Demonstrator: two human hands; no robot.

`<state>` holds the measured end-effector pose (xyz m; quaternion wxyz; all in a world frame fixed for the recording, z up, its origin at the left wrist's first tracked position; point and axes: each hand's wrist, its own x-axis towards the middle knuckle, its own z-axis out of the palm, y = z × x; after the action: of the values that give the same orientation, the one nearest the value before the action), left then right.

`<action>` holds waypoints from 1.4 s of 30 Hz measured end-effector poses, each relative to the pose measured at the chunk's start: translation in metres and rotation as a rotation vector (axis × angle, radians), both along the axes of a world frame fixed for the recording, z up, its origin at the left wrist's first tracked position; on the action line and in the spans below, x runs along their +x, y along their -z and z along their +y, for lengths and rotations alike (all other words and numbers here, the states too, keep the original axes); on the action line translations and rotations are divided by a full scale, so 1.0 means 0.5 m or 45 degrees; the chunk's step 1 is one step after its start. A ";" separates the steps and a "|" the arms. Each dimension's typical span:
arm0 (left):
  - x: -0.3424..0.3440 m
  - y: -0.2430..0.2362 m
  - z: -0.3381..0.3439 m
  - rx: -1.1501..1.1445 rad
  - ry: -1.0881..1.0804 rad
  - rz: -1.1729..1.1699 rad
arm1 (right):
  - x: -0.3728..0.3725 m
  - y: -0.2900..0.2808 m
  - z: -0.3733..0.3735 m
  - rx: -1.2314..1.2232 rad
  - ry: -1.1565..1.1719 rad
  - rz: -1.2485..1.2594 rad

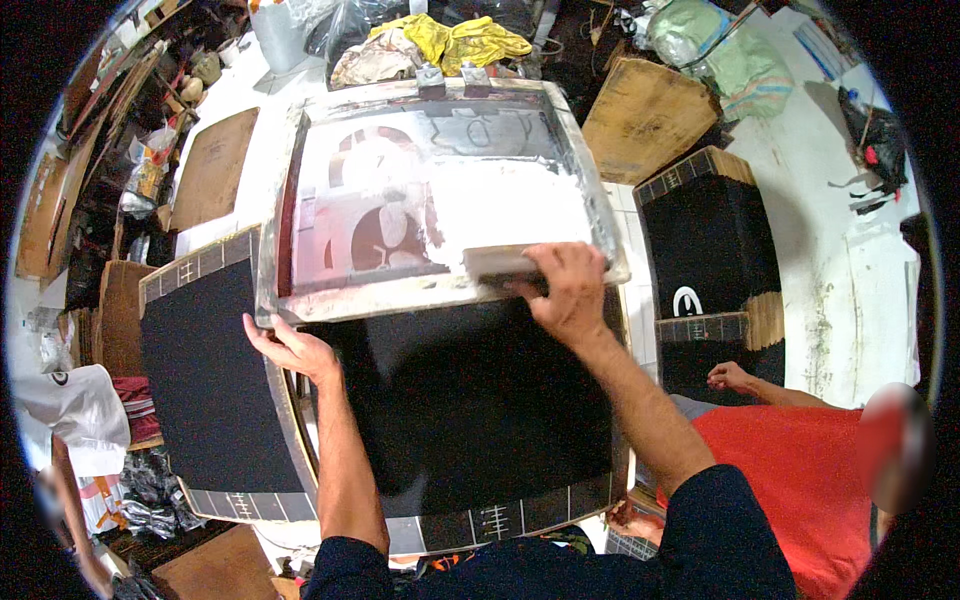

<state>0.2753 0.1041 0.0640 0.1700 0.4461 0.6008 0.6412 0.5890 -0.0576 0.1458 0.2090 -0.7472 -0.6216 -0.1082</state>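
A framed printing screen (585,185) with a pale wooden frame stands over a black cloth-covered board (470,420). White ink lies across the right part of its mesh, and reddish shapes show at the left. My right hand (570,285) is closed around a squeegee (490,264) at the screen's near right edge. At the near left corner, my left hand (295,350) holds the frame, its fingers on the left side and the thumb at the near edge. The fingers' undersides are partly hidden.
Another black board (205,380) lies left, and more black boards (705,240) lie right. A person in a red shirt (780,470) works at my right, one hand (730,377) over a board. Yellow cloth (470,42) lies behind the screen; a brown panel (650,115) stands back right.
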 end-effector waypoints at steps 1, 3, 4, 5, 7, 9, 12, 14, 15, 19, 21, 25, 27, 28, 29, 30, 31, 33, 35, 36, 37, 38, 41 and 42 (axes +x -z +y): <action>-0.007 -0.047 0.012 -0.074 0.005 -0.125 | 0.004 -0.034 0.016 0.126 0.003 -0.115; -0.005 -0.146 0.044 0.223 0.110 -0.158 | 0.035 -0.113 0.058 0.272 0.026 -0.219; -0.007 -0.194 0.062 0.220 0.158 -0.120 | 0.054 -0.152 0.089 0.457 0.014 -0.302; -0.014 -0.239 0.079 0.141 0.180 -0.088 | 0.080 -0.199 0.116 0.489 -0.026 -0.310; -0.039 -0.301 0.114 0.340 0.458 0.137 | 0.118 -0.287 0.170 0.613 -0.069 -0.486; -0.084 -0.295 0.143 0.305 0.496 0.212 | 0.141 -0.364 0.214 0.466 0.081 -0.475; -0.204 -0.175 0.154 0.211 0.673 0.315 | 0.159 -0.450 0.260 0.389 0.181 -0.354; -0.310 -0.043 0.093 -0.108 0.542 0.724 | 0.170 -0.496 0.283 0.311 0.202 -0.262; -0.368 0.026 0.035 -0.437 0.585 0.839 | 0.177 -0.511 0.292 0.286 0.198 -0.229; -0.569 0.251 -0.287 -1.396 0.603 1.493 | 0.198 -0.557 0.326 0.175 0.207 -0.145; -0.630 0.307 -0.369 -1.467 0.552 1.520 | 0.202 -0.571 0.342 0.148 0.215 -0.153; -0.651 0.315 -0.377 -1.091 0.665 1.623 | 0.204 -0.588 0.367 0.159 0.203 -0.184; -0.638 0.281 -0.345 -1.082 0.846 1.770 | 0.210 -0.594 0.371 0.146 0.215 -0.186; -0.631 0.255 -0.338 -1.053 0.953 1.705 | 0.216 -0.597 0.373 0.136 0.226 -0.163; -0.615 0.237 -0.321 -1.020 1.034 1.632 | 0.221 -0.598 0.372 0.125 0.247 -0.179; -0.600 0.213 -0.317 -1.062 1.048 1.657 | 0.227 -0.599 0.373 0.118 0.265 -0.186; -0.583 0.188 -0.309 -1.137 1.058 1.648 | 0.232 -0.598 0.374 0.110 0.282 -0.186; -0.550 0.129 -0.290 -1.111 1.027 1.731 | 0.239 -0.596 0.378 0.161 0.314 -0.215; -0.503 0.072 -0.258 -0.988 0.967 1.791 | 0.241 -0.594 0.383 0.231 0.359 -0.265; -0.474 0.045 -0.236 -0.905 0.958 1.805 | 0.241 -0.594 0.385 0.177 0.352 -0.273; -0.444 0.021 -0.216 -0.715 0.978 1.741 | 0.242 -0.597 0.383 0.012 0.350 -0.184; -0.405 0.000 -0.194 -0.733 0.969 1.710 | 0.237 -0.591 0.385 0.080 0.352 -0.231; -0.256 -0.046 -0.146 -1.054 1.044 1.794 | 0.231 -0.583 0.377 0.143 0.340 -0.239; -0.196 -0.059 -0.148 -1.004 1.043 2.028 | 0.229 -0.580 0.372 0.142 0.339 -0.224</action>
<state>0.1774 0.0302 0.0937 0.0609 0.8339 0.5096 -0.2031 0.7034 0.1284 0.4360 0.1785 -0.7978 -0.5261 -0.2342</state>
